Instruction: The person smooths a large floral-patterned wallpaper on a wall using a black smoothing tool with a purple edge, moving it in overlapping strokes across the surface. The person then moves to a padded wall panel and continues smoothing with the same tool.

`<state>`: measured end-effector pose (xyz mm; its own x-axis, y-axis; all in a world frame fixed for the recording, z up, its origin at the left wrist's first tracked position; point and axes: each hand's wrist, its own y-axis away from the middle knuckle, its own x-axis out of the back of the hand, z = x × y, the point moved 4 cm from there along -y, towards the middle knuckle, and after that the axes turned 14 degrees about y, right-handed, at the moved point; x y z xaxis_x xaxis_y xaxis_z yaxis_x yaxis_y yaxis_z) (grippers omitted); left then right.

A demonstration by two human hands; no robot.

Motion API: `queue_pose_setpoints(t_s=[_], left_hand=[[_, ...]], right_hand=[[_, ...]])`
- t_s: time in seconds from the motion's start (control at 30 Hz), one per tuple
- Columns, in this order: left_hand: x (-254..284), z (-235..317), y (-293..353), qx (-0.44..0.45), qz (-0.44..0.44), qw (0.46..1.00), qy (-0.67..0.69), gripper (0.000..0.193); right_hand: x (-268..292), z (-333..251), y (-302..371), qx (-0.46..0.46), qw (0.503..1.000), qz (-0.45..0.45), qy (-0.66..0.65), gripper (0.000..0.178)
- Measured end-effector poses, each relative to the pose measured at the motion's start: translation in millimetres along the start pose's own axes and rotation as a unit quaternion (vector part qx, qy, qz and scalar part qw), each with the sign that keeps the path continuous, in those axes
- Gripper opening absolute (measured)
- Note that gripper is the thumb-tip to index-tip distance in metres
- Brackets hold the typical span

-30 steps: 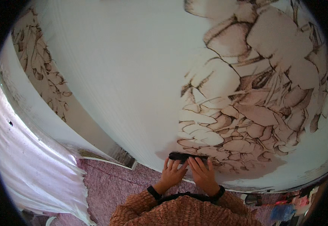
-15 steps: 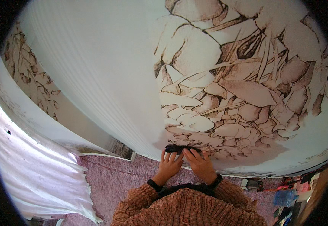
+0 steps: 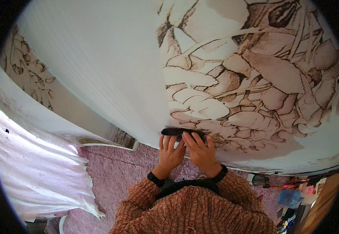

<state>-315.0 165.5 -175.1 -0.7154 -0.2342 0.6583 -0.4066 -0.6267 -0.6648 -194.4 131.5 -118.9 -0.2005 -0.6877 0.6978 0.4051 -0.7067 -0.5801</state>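
Note:
A dark, elongated bar [image 3: 172,132], which looks like a smoothing brush, lies crosswise against a wall covering printed with brown leaf-like shapes [image 3: 257,74]. My left hand [image 3: 171,154] has its fingertips on the bar's left part. Just beside it, my right hand [image 3: 201,153] presses fingers on the bar's right part. Both hands grip it from below, thumbs hidden or partly so. The bar's left end reaches over the plain white strip [image 3: 111,58] at the print's left edge. Its underside is hidden.
Pink carpet [image 3: 115,171] covers the floor below. White cloth [image 3: 41,167] hangs at the left, near a curved panel edge [image 3: 124,142] with more print. At the lower right lie a blue plastic bag [image 3: 289,198] and assorted items, beside a brown board [image 3: 320,202].
The bar and both hands have slid a little to the left along the wall covering, past the print's edge. The whole view has shifted, so the wall appears higher.

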Motion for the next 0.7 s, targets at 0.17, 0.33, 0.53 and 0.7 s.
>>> queue_pose_setpoints(t_s=[0.17, 0.33, 0.53, 0.7], left_hand=[[-11, -14, 24, 0.038, -0.068, 0.997, -0.014, 0.042], [25, -16, -11, 0.042, 0.041, 0.998, -0.015, 0.041], [36, -27, -22, 0.039, 0.076, 0.996, -0.001, 0.042], [9, -42, 21, 0.054, -0.004, 0.998, -0.017, 0.048]], right_hand=[[-20, -18, 11, 0.067, 0.996, -0.058, 0.019, 0.034], [1, -14, -33, 0.004, 1.0, 0.016, 0.015, 0.039], [5, -18, -57, -0.017, 0.996, 0.083, 0.02, 0.034], [-25, -41, -29, 0.07, 0.997, 0.022, 0.005, 0.037]])
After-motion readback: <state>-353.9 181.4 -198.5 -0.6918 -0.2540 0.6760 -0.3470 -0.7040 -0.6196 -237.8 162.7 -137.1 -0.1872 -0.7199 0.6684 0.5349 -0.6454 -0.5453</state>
